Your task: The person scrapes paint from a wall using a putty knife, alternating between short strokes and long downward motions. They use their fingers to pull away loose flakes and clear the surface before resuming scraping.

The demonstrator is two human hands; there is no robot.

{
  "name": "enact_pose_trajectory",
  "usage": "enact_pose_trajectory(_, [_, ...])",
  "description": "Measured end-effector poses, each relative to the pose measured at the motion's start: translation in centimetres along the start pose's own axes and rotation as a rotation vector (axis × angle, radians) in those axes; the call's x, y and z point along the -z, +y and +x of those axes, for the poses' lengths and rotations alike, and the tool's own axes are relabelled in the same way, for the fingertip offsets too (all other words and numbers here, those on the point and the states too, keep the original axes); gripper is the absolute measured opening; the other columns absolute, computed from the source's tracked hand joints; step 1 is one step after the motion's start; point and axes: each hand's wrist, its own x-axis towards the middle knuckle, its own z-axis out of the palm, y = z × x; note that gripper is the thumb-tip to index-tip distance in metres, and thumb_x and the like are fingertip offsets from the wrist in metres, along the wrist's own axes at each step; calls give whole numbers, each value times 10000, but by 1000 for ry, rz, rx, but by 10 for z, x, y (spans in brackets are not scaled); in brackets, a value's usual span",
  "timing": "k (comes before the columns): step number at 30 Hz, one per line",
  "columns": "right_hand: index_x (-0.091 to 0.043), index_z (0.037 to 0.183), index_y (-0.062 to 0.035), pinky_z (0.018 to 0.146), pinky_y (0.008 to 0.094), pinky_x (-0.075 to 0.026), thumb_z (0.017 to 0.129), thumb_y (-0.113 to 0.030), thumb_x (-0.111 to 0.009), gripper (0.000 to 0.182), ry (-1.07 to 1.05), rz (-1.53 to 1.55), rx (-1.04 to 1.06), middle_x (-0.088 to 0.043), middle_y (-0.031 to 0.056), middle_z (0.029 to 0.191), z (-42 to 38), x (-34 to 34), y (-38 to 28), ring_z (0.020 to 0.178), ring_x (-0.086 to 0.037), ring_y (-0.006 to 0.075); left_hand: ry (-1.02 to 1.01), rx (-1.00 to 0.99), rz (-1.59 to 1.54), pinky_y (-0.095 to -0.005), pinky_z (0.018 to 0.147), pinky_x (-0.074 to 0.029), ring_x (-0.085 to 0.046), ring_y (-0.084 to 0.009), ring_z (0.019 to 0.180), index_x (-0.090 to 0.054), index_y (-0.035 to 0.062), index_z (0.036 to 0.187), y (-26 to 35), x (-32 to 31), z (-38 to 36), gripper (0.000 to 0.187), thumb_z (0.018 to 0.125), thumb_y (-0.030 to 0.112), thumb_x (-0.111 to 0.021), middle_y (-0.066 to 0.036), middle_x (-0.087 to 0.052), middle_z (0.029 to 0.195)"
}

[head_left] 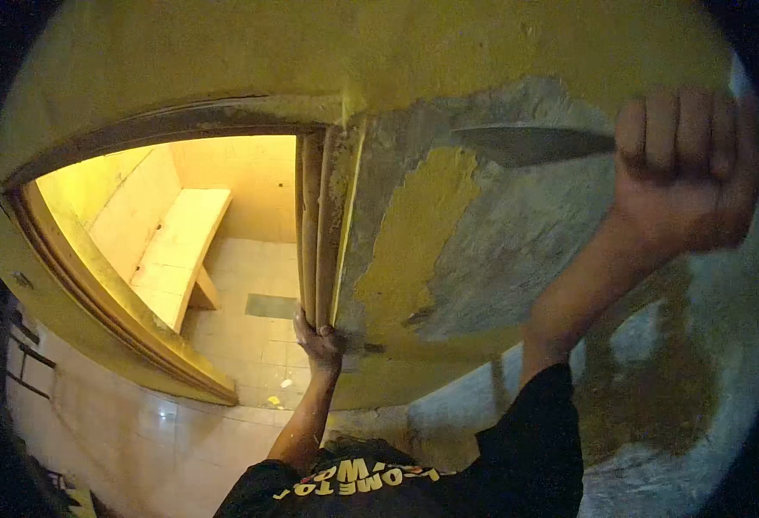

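Note:
My right hand [686, 164] is raised at the upper right, its fingers wrapped round the handle of a trowel [539, 145]. The handle is hidden in the fist. The dark, pointed blade reaches left and overlaps the grey bare part of the wall [518, 250]. Just below the tip is a leftover patch of yellow paint [418, 233] with ragged edges. Lower down, my left hand [319, 339] grips the edge of the wooden door frame [315, 224], to the left of this patch.
Through the doorway, a lit room holds a tiled bench [181, 233] and a pale tiled floor [267, 345]. Small yellow flakes [274, 401] lie near the threshold. A dark rack-like object [30, 363] stands at the far left. More patchy wall [656, 371] stretches out at the lower right.

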Motion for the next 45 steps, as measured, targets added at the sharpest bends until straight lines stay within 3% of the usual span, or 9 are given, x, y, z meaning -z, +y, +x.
enact_pose_trajectory(4, [-344, 615, -152, 469, 268, -257, 898, -270, -390, 310, 219, -194, 34, -276, -28, 542, 49, 9, -13, 447, -228, 110, 9, -32, -43, -498, 837, -406, -497, -479, 967, -402, -93, 1244, 3, 1, 1, 765, 874, 575, -370, -319, -503, 1078])
enact_pose_trajectory(7, [-343, 626, -136, 462, 259, -276, 875, -239, -417, 280, -165, 13, -280, -282, -11, 527, 64, -12, 23, 441, -252, 117, -35, -6, -57, -496, 857, -404, -491, -474, 1006, -405, -77, 1256, 3, 6, 1, 765, 866, 580, -392, -309, -497, 1116])
enact_pose_trajectory(11, [-334, 616, -103, 380, 305, -260, 902, -178, -423, 309, 98, -412, -349, -312, 12, 476, 57, -68, 51, 391, -278, 125, 14, -20, -113, -504, 871, -399, -491, -462, 1022, -399, -31, 1289, 14, 8, 9, 751, 858, 584, -409, -292, -495, 1151])
enact_pose_trajectory(18, [-392, 554, -69, 370, 259, -288, 830, -171, -562, 340, -154, -304, -242, -408, 14, 460, 66, -81, 46, 377, -360, 88, 47, -55, -68, -509, 843, -413, -496, -462, 999, -407, -20, 1288, 7, 6, 9, 764, 848, 604, -415, -272, -518, 1135])
enact_pose_trajectory(22, [-416, 547, -49, 372, 261, -296, 837, -147, -543, 331, 73, -645, -327, -407, 23, 446, 56, -60, 84, 361, -356, 91, 42, -64, -76, -506, 838, -417, -500, -459, 989, -416, -24, 1279, 7, 8, 12, 770, 845, 612, -415, -272, -521, 1124])
enact_pose_trajectory(25, [-385, 586, -96, 345, 280, -279, 911, -122, -433, 330, -351, -344, -178, -348, -5, 462, 58, -69, 62, 348, -295, 99, 41, -30, -118, -503, 833, -420, -507, -451, 980, -422, -26, 1273, 10, 9, 9, 780, 842, 624, -409, -275, -524, 1107])
enact_pose_trajectory(27, [-498, 584, -37, 404, 263, -360, 818, -139, -566, 264, 64, -563, -424, -492, 41, 520, 47, -64, 82, 411, -430, 113, 61, -53, -65, -500, 833, -423, -513, -444, 977, -427, -24, 1273, 11, 9, 13, 789, 839, 635, -406, -273, -527, 1092])
enact_pose_trajectory(42, [-465, 668, -73, 380, 280, -301, 901, -199, -465, 265, -229, -426, -173, -404, -8, 495, 68, -60, 44, 391, -343, 97, 78, -52, -133, -491, 845, -426, -518, -433, 996, -440, -25, 1263, 13, 4, 20, 743, 858, 597, -409, -271, -531, 1101])
enact_pose_trajectory(45, [-498, 838, -64, 416, 273, -417, 794, -115, -610, 130, 147, -672, -166, -538, 50, 659, 28, -66, 66, 503, -520, 132, 48, -24, -145, -494, 841, -428, -516, -435, 997, -444, -26, 1261, 12, 11, 8, 739, 860, 594, -408, -275, -531, 1099])
